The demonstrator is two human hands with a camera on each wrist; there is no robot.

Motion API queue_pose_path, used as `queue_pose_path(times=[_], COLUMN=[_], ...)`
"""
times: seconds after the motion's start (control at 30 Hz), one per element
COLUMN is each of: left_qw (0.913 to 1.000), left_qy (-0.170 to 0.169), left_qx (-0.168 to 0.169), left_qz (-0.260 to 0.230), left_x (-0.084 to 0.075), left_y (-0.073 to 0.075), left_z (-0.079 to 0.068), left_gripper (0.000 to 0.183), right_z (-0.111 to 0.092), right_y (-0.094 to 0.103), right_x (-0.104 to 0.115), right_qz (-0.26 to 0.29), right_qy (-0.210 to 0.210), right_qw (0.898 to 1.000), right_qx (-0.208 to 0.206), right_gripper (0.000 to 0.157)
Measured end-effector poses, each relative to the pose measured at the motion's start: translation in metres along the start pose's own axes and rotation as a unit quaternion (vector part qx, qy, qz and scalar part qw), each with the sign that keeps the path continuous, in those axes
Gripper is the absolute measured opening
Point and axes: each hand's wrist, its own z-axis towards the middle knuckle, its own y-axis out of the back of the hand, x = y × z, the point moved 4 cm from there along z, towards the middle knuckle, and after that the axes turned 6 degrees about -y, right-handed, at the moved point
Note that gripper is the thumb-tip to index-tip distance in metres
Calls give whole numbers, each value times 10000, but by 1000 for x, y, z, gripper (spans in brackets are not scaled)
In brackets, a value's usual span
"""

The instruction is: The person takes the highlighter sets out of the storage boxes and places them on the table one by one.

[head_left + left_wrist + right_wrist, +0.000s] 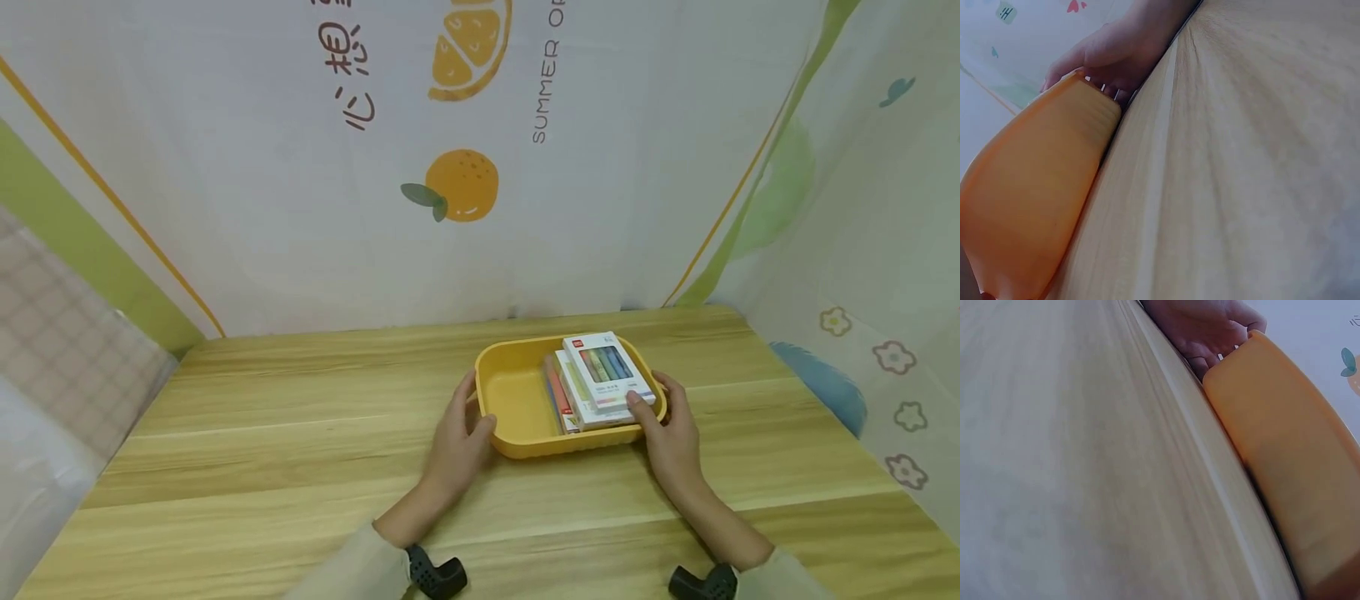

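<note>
A yellow plastic basket [513, 400] stands on the wooden table, right of the middle. My left hand [456, 446] grips its left end, the thumb at the near corner of the rim. At the opposite end my right hand [675, 437] holds the basket, its thumb over the rim against a white box [600, 371]. That box has a picture or window of coloured sticks and lies on top of another pale box [573, 392]. A reddish flat pack [557, 392] shows beside them. Both wrist views show the basket's outer wall [1035, 187] with fingers curled at its end.
The wood-grain table [300, 450] extends left and in front of the basket. Behind it hangs a white cloth [300, 208] printed with oranges. A flowered cloth [862, 350] hangs on the right, and a checked cloth [67, 325] on the left.
</note>
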Motion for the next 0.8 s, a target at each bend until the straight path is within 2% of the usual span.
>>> queue_pose_path(times=[0.27,0.5,0.8], left_qw=[9999,9999,10000], left_qy=[-26,-28,-19], left_qx=[-117,-120,-80], left_qz=[71,46,36], left_x=[0,3,4], left_y=[1,1,1], left_z=[0,2,2], left_gripper=[71,70,69], right_z=[1,0,-3], right_y=[0,-1,1], right_x=[-2,2,3], right_qz=[251,473,-127], right_qy=[-52,251,447], right_qw=[9997,9985,9986], right_qx=[30,112,-270], right_gripper=[62,69,48])
